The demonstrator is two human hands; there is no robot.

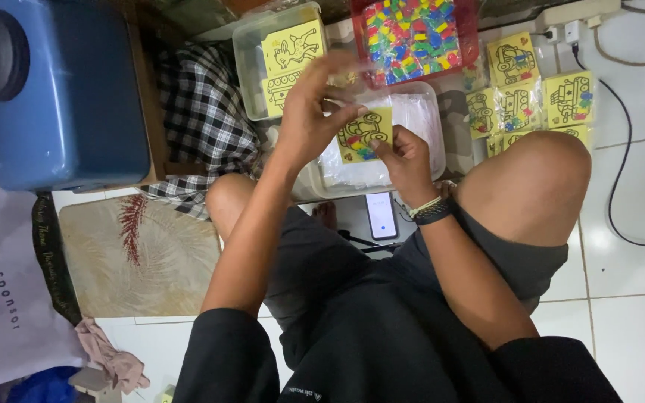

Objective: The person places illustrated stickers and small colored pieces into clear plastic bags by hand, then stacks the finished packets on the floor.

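I hold a small yellow picture card (365,133) with a black line drawing, partly coloured, between both hands above a clear plastic tub (419,119). My left hand (315,112) grips its left and upper edge, fingers spread over the top. My right hand (404,157), with a braided wristband, pinches its lower right corner.
A clear tub of yellow cards (289,56) and a red tub of coloured pieces (412,33) stand beyond. Bagged yellow cards (531,89) lie on the white tiles at right. A phone (381,215) lies between my knees. A blue container (61,89), checked cloth (203,112) and mat (139,257) are left.
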